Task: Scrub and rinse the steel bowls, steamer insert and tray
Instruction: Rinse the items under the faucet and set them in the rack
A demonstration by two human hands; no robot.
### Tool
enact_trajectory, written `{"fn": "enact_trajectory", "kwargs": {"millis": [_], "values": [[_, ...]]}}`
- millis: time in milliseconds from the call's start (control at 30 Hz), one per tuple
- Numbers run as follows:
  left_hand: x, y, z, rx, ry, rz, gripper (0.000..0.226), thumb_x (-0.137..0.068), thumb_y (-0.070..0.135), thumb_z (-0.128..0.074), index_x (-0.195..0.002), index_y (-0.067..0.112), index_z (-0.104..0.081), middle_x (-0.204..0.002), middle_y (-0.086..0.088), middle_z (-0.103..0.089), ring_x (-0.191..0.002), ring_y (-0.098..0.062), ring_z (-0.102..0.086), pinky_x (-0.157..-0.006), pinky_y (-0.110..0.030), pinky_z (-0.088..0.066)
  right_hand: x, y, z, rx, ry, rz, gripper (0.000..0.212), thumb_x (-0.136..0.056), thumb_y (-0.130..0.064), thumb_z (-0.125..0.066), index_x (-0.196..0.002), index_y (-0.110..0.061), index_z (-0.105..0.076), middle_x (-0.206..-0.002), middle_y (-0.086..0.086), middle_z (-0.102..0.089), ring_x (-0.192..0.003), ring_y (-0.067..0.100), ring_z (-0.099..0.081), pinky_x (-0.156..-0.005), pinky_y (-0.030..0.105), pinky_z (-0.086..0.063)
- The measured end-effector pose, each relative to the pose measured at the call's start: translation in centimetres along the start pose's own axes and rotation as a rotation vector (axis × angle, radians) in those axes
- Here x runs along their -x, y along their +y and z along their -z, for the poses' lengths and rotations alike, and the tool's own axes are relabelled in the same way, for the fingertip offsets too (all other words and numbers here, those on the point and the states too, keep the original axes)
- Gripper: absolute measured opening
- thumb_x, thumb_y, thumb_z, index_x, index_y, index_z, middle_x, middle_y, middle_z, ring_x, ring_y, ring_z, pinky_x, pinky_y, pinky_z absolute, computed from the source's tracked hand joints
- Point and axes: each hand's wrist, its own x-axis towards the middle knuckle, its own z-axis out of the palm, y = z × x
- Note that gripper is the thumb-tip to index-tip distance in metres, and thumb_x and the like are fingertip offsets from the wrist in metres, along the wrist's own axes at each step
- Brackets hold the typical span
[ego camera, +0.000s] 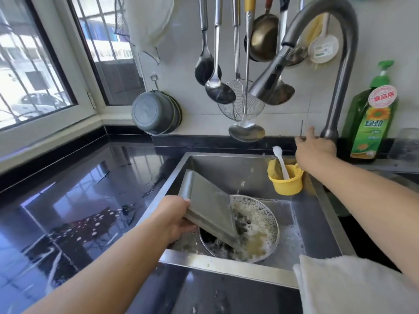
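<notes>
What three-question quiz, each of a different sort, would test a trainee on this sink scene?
1. True or false: the left hand holds the steel tray tilted over the foamy perforated steamer insert.
2. Where is the right hand? A) on the green dish soap bottle B) at the base of the faucet C) in the yellow cup
3. Fill in: the white spoon stands in the ______ cup.

Key: 1 true; 2 B; 3 yellow.
</notes>
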Motion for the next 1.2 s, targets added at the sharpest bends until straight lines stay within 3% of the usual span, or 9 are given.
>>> {"fn": "enact_trajectory", "kwargs": {"millis": [67,167,233,333,467,667,900,1000,1200], "values": [[0.2,0.1,-0.4,-0.007,-0.056,-0.015,0.009,-0.108,0.011,-0.050,-0.104,0.005,-0.056,-0.098,-0.017,-0.067,-0.079,-0.029,-0.066,-0.065,-0.043,-0.059,2.6,1.3,0.6,-0.034,0.070,0.079,0.067,-0.097,-0.010,-0.045,-0.158,-0.024,-0.022,-0.164,0.016,0.001,-0.095,0.035,-0.061,-0.060,0.037,-0.047],[0.8,0.3,-1.8,-0.020,-0.121,-0.058,0.019,-0.106,0.017,-0.056,-0.117,0.002,-0.059,-0.098,-0.018,-0.070,-0.074,-0.026,-0.069,-0.062,-0.040,-0.060,7.5,5.0,1.2,-0.114,0.129,0.127,0.036,-0.100,-0.028,-0.048,-0.133,-0.015,-0.053,-0.135,0.013,-0.035,-0.091,0.036,-0.060,-0.068,0.039,-0.048],[1.7,0.8,-3.2,0.004,-0.134,-0.087,0.021,-0.105,0.019,-0.058,-0.119,0.003,-0.060,-0.087,-0.014,-0.068,-0.059,-0.021,-0.065,-0.059,-0.038,-0.058,10.8,7.8,1.2,-0.142,-0.002,0.125,0.043,-0.100,-0.046,-0.046,-0.127,-0.014,-0.057,-0.123,0.010,-0.043,-0.105,0.036,-0.057,-0.084,0.044,-0.051],[3.9,1.9,-5.6,0.134,-0.177,-0.060,0.010,-0.104,0.018,-0.056,-0.103,0.008,-0.058,-0.082,-0.012,-0.063,-0.061,-0.024,-0.068,-0.054,-0.036,-0.056,15.5,10.6,0.4,-0.072,-0.110,0.185,0.063,-0.092,-0.061,-0.055,-0.136,-0.018,-0.045,-0.142,0.010,-0.040,-0.130,0.033,-0.042,-0.103,0.045,-0.043],[7.7,2.9,-8.1,0.305,-0.276,0.011,0.015,-0.108,0.021,-0.049,-0.110,0.008,-0.056,-0.102,-0.015,-0.069,-0.075,-0.029,-0.075,-0.066,-0.042,-0.053,18.1,12.5,-0.5,-0.036,0.033,0.162,0.062,-0.085,-0.046,-0.066,-0.135,-0.018,-0.041,-0.144,0.007,-0.036,-0.130,0.030,-0.038,-0.100,0.041,-0.042],[11.7,2.5,-9.5,0.403,-0.338,-0.053,0.019,-0.109,0.021,-0.051,-0.119,0.008,-0.060,-0.109,-0.012,-0.071,-0.089,-0.028,-0.073,-0.071,-0.038,-0.053,17.3,17.8,1.7,-0.004,0.271,0.083,0.031,-0.094,-0.035,-0.057,-0.114,-0.014,-0.070,-0.124,0.009,-0.046,-0.113,0.031,-0.043,-0.082,0.041,-0.044],[14.6,-1.1,-15.6,0.449,-0.583,-0.080,0.028,-0.109,0.014,-0.050,-0.135,0.001,-0.054,-0.113,-0.017,-0.076,-0.089,-0.026,-0.077,-0.073,-0.035,-0.062,16.9,24.1,3.4,-0.113,0.226,-0.087,0.021,-0.096,-0.019,-0.052,-0.104,-0.014,-0.071,-0.111,0.005,-0.042,-0.107,0.025,-0.037,-0.079,0.037,-0.039],[15.3,-2.7,-19.8,0.343,-0.668,-0.039,0.024,-0.109,0.009,-0.049,-0.132,0.004,-0.055,-0.123,-0.020,-0.072,-0.101,-0.031,-0.074,-0.082,-0.039,-0.062,17.3,25.4,3.9,-0.168,0.210,-0.121,0.022,-0.097,-0.014,-0.050,-0.106,-0.012,-0.070,-0.113,0.004,-0.043,-0.107,0.024,-0.039,-0.083,0.037,-0.039],[16.0,-5.3,-27.3,0.130,-0.697,0.069,0.015,-0.107,0.008,-0.054,-0.122,0.006,-0.051,-0.119,-0.022,-0.068,-0.103,-0.033,-0.072,-0.081,-0.040,-0.063,18.1,26.1,3.0,-0.257,0.235,-0.107,0.022,-0.099,-0.014,-0.050,-0.109,-0.011,-0.069,-0.104,-0.001,-0.038,-0.103,0.021,-0.041,-0.088,0.040,-0.044]]}}
